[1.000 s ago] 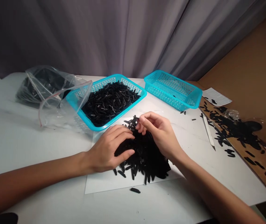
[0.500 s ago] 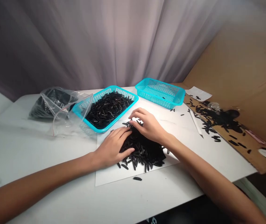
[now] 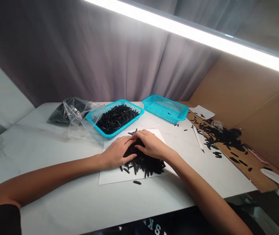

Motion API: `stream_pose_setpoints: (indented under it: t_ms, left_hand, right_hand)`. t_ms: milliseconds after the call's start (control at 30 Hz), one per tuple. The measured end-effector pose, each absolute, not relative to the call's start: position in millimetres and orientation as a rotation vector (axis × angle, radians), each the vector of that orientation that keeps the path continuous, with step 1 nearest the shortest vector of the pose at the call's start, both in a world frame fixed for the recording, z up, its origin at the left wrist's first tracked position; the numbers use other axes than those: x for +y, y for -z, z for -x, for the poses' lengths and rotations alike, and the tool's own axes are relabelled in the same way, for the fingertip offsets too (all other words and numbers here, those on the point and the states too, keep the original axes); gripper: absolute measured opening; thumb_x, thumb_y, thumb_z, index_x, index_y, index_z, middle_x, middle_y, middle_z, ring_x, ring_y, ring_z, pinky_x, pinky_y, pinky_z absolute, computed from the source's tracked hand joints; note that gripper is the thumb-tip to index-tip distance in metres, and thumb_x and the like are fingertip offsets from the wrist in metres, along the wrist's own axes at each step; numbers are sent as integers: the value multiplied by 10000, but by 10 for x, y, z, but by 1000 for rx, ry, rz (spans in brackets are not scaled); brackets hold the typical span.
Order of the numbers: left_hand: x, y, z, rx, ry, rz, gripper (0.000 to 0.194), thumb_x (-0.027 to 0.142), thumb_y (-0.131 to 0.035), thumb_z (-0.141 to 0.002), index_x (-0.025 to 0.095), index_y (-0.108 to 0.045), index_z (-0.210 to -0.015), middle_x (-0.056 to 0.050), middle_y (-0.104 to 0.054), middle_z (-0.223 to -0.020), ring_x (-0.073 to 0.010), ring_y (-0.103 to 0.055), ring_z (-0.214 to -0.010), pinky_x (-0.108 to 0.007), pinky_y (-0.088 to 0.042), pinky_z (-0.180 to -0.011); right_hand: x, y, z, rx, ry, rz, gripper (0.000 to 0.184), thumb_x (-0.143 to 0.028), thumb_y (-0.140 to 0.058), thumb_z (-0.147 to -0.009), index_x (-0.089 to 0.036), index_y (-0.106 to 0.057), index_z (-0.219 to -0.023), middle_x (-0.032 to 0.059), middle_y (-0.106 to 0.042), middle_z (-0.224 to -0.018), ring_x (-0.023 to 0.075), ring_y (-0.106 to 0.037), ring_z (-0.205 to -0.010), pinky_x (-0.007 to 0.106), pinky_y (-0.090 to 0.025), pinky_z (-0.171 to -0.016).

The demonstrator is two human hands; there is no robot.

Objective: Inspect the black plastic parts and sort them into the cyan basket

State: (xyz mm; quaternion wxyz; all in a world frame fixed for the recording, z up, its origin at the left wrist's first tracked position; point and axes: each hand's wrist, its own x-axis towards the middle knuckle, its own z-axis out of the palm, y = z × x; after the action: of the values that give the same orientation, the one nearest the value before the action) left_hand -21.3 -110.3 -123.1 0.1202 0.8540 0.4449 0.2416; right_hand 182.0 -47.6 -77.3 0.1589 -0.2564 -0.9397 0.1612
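Note:
A pile of small black elongated pieces [image 3: 151, 164] lies on a white sheet [image 3: 112, 178]. My left hand [image 3: 118, 151] rests at the pile's left side, thumb apart from the fingers and touching the pieces. Over the top of the pile arches my right hand [image 3: 151, 143], its fingertips meeting those of the left and its thumb spread. Whether any piece sits under the right fingertips is hidden. Just behind the hands stands a turquoise basket [image 3: 112, 133] full of similar black pieces.
A clear plastic bag [image 3: 68, 111] with dark contents leans by the full basket. A second turquoise basket [image 3: 165, 114] holds a stray piece. On the right lie a white pencil-like stick [image 3: 198, 139] and scattered black pieces [image 3: 225, 137] on cardboard [image 3: 264, 184]. A bright tube light [image 3: 190, 31] crosses above.
The view has tilted up, bringing the light into sight. My right hand has come down onto the pile, and its fingertips have closed in on the left hand's.

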Motion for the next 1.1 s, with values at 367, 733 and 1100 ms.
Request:
stream_pose_setpoints:
  t_ms: [367,733,1100]
  left_hand:
    - [-1116,1210,228,1269,-828,-2439,399,390,-645,-925,193,-622,-1271,-131,-672,-1307,-298,-612,-1230,-504,-489,-1073]
    - [-1104,1184,277,1272,-1159,-2257,130,269,-637,-957,181,-729,-982,-62,-760,-957,-202,-683,-936,-379,-541,-887]
    - [-1107,1229,285,1155,-1418,-2199,95,241,-701,-921,175,-747,-971,-56,-773,-876,-177,-710,-826,-319,-572,-779]
  right_hand:
    - [-375,719,-1931,-2697,-503,785,170,-28,-644,-872,-186,-708,-876,66,-698,-897,206,-633,-823,317,-465,-771]
    - [-399,716,-1899,-2495,-756,752,81,-178,-684,-914,-190,-762,-896,28,-749,-825,145,-625,-687,262,-470,-678]
    - [-461,748,-1859,-2398,-1099,805,102,-231,-700,-910,-195,-781,-961,19,-770,-847,148,-665,-733,249,-476,-668]
